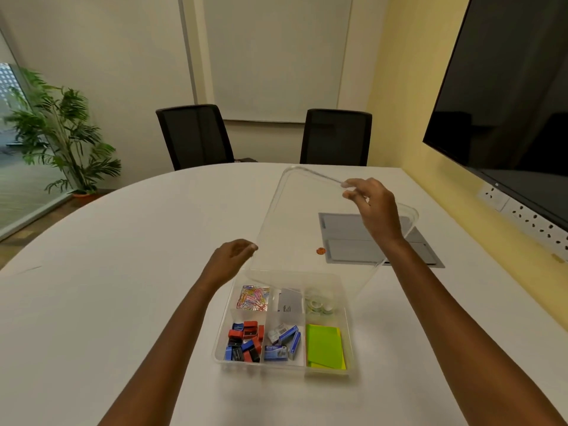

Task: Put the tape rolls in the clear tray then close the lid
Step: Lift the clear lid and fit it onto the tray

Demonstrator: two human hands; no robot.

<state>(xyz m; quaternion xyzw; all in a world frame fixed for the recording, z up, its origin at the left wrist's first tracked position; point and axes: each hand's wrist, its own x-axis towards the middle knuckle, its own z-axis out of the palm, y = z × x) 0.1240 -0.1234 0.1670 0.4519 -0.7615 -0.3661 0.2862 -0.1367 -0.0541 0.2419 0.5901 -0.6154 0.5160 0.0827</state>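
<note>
The clear tray (pixel 221 348) sits on the white table in front of me, divided into compartments. Several clear tape rolls (pixel 319 302) lie in its far right compartment. A clear lid (pixel 292 222) is tilted above the tray's far side, its near edge low over the tray. My left hand (pixel 233 256) pinches the lid's left edge. My right hand (pixel 373 207) holds the lid's raised far edge between thumb and fingers.
Other compartments hold coloured paper clips (pixel 253 298), red, blue and black sharpeners (pixel 246 341), staple boxes (pixel 282 342) and green sticky notes (pixel 325 347). A grey floor-box panel (pixel 347 241) lies in the table behind. Two black chairs (pixel 196 133) stand at the far side.
</note>
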